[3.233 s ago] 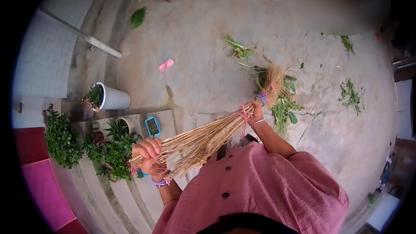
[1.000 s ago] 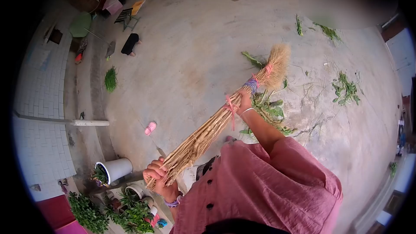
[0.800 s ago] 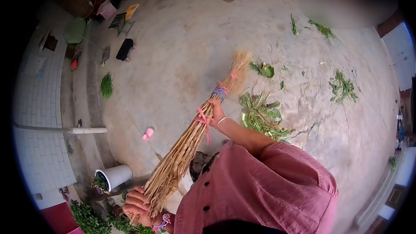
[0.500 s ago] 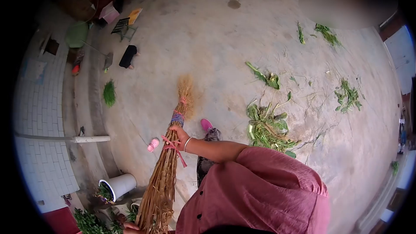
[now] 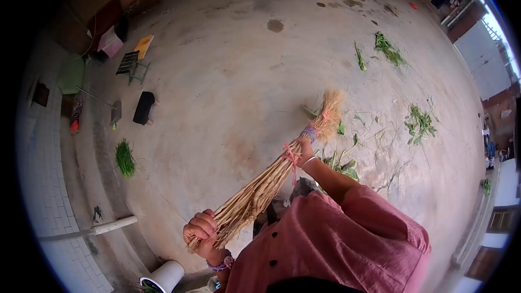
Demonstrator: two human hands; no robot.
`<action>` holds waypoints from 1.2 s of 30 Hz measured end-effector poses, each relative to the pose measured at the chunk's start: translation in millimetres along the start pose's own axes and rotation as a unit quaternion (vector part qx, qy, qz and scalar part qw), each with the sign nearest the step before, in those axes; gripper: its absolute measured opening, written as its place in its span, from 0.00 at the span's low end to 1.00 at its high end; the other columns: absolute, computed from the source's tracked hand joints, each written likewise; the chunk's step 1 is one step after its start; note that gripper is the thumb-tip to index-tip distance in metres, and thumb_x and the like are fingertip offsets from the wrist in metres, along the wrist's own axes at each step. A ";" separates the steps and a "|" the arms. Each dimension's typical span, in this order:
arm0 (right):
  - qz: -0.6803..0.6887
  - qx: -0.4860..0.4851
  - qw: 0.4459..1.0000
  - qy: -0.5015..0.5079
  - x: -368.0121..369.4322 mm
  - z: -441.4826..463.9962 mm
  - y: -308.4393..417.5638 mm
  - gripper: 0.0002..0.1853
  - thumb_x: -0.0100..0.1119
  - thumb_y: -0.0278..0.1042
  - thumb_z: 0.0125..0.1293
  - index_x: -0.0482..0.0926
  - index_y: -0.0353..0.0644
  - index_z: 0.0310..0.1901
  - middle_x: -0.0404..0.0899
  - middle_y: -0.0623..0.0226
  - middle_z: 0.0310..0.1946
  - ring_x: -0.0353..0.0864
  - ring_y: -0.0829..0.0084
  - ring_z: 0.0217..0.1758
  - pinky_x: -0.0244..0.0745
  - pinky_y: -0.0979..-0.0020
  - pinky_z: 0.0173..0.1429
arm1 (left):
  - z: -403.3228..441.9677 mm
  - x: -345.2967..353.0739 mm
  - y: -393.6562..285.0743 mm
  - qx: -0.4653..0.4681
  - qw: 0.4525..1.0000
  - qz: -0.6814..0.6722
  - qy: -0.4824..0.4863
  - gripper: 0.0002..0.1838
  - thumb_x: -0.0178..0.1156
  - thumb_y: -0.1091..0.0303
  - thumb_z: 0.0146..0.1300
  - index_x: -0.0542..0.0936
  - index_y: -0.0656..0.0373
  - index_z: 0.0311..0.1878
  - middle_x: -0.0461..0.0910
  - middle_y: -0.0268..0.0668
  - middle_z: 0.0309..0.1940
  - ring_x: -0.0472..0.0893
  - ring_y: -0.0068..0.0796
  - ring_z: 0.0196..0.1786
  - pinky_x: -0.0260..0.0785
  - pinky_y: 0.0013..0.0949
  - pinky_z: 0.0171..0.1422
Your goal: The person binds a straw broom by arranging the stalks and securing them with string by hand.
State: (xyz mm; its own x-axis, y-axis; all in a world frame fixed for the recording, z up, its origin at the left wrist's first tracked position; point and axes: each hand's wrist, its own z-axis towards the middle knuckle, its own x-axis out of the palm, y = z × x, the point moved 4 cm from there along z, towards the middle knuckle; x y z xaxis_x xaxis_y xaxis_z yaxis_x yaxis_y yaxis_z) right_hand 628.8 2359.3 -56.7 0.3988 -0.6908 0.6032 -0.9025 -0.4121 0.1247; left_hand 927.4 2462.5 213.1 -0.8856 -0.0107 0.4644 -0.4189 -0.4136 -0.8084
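A broom of bundled dry stalks (image 5: 252, 192) lies diagonally across the front of my body. My left hand (image 5: 201, 231), with a beaded bracelet at the wrist, is closed round the splayed stalk ends at the lower left. Farther up, my right hand (image 5: 306, 151) grips the stalks just below the purple binding (image 5: 309, 132), by a pink tie. The bushy tan head (image 5: 330, 113) points to the upper right, over the concrete floor. Leafy green stalks (image 5: 344, 169) lie beside my right forearm, partly covered by it.
Green plant piles lie at the right (image 5: 419, 125), upper right (image 5: 388, 50) and left (image 5: 125, 158). A folding stool (image 5: 131, 67) and a black object (image 5: 144, 108) stand at the left. A white pipe (image 5: 114, 225) and a white pot (image 5: 165, 276) are at the lower left.
The broom head has swung from the left to the upper right, with my right hand moving along. My left hand has come up into fuller view. The view has shifted, showing more of the far yard.
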 end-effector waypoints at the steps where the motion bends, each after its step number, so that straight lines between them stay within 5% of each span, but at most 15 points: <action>1: 0.006 -0.038 0.999 0.001 1.8 -5.8 9.1 0.15 0.51 0.40 0.52 0.67 0.40 0.38 0.74 0.56 0.31 0.77 0.57 0.34 0.71 0.41 0.45 | 7.8 -1.4 1.9 -0.015 1.000 -0.004 0.010 0.15 0.58 0.77 0.38 0.61 0.51 0.23 0.62 0.30 0.17 0.62 0.24 0.27 0.56 0.34 0.42; 4: 0.044 -0.057 0.997 -0.010 30.4 1.6 2.7 0.14 0.51 0.40 0.50 0.66 0.39 0.35 0.71 0.55 0.25 0.76 0.54 0.30 0.75 0.47 0.41 | 31.0 -30.3 -0.2 0.009 0.999 0.036 -0.003 0.14 0.52 0.76 0.42 0.55 0.52 0.24 0.53 0.28 0.20 0.58 0.24 0.28 0.54 0.33 0.45; 7: 0.083 0.032 0.995 0.036 64.6 37.7 -34.2 0.14 0.52 0.38 0.51 0.67 0.38 0.36 0.73 0.55 0.29 0.77 0.56 0.31 0.74 0.49 0.44 | 63.3 -53.6 -27.6 0.052 0.998 0.035 0.005 0.15 0.53 0.76 0.43 0.56 0.51 0.24 0.54 0.28 0.20 0.59 0.24 0.28 0.54 0.34 0.45; 8: 0.094 0.060 0.993 0.040 80.9 45.1 -46.7 0.15 0.52 0.39 0.51 0.68 0.38 0.36 0.74 0.55 0.29 0.78 0.56 0.33 0.72 0.46 0.46 | 93.4 -8.4 -69.1 0.106 0.977 0.149 0.107 0.13 0.57 0.66 0.55 0.61 0.52 0.24 0.62 0.29 0.17 0.64 0.25 0.23 0.59 0.34 0.32; 12: 0.079 0.117 0.989 0.045 129.8 72.1 -77.2 0.14 0.53 0.38 0.51 0.68 0.38 0.37 0.75 0.55 0.32 0.78 0.56 0.36 0.75 0.48 0.44 | 137.5 39.8 -74.0 0.143 0.943 0.205 0.221 0.13 0.57 0.69 0.53 0.61 0.52 0.24 0.61 0.29 0.17 0.64 0.25 0.24 0.58 0.35 0.36; 17: 0.077 0.132 0.987 0.057 143.9 84.5 -17.7 0.16 0.52 0.38 0.51 0.66 0.38 0.39 0.75 0.55 0.32 0.78 0.55 0.38 0.73 0.43 0.43 | 188.4 88.5 -8.0 0.111 0.943 0.163 0.268 0.14 0.58 0.72 0.50 0.60 0.52 0.24 0.59 0.29 0.18 0.63 0.25 0.26 0.58 0.37 0.41; 21: 0.175 0.034 0.984 -0.011 70.3 126.0 122.0 0.16 0.51 0.37 0.51 0.64 0.38 0.40 0.74 0.55 0.32 0.79 0.55 0.35 0.72 0.39 0.44 | 235.2 141.9 106.0 -0.007 0.969 0.064 0.239 0.15 0.58 0.74 0.47 0.60 0.51 0.24 0.58 0.28 0.18 0.63 0.25 0.27 0.57 0.38 0.44; 27: 0.202 -0.280 0.935 -0.074 14.8 86.5 311.3 0.12 0.50 0.37 0.53 0.66 0.38 0.35 0.73 0.58 0.24 0.77 0.60 0.28 0.78 0.55 0.38 | 267.7 205.1 242.6 -0.122 0.958 -0.056 0.255 0.15 0.55 0.80 0.45 0.58 0.51 0.24 0.56 0.29 0.19 0.61 0.24 0.27 0.57 0.40 0.49; 31: 0.252 -0.395 0.883 0.004 3.1 36.8 343.9 0.12 0.50 0.37 0.55 0.67 0.39 0.36 0.73 0.59 0.25 0.76 0.62 0.28 0.77 0.61 0.36 | 297.4 232.8 281.0 -0.207 0.940 -0.171 0.212 0.14 0.50 0.82 0.39 0.57 0.52 0.22 0.55 0.29 0.18 0.59 0.24 0.27 0.56 0.42 0.54; 33: 0.300 -0.416 0.859 0.003 -1.4 13.1 341.8 0.12 0.51 0.38 0.54 0.67 0.39 0.37 0.73 0.59 0.26 0.76 0.62 0.29 0.77 0.61 0.37 | 314.5 245.1 301.6 -0.242 0.885 -0.233 0.322 0.13 0.47 0.81 0.40 0.57 0.53 0.24 0.52 0.29 0.21 0.56 0.24 0.27 0.53 0.42 0.59; 36: 0.350 -0.460 0.816 -0.037 -8.9 -16.4 313.0 0.13 0.52 0.39 0.54 0.67 0.39 0.37 0.73 0.59 0.27 0.76 0.62 0.30 0.76 0.60 0.38 | 337.6 282.7 322.5 -0.297 0.829 -0.288 0.377 0.11 0.50 0.81 0.41 0.61 0.53 0.24 0.62 0.31 0.25 0.66 0.28 0.36 0.53 0.44 0.63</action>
State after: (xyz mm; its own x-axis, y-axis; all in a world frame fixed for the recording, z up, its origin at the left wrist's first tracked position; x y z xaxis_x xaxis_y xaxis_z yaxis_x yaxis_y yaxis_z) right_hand 340.0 2246.2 -10.1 -0.2874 -0.6139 0.7352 -0.6406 0.6938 0.3289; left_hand 609.8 2018.7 205.8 -0.2845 0.6976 0.6576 -0.6417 0.3711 -0.6712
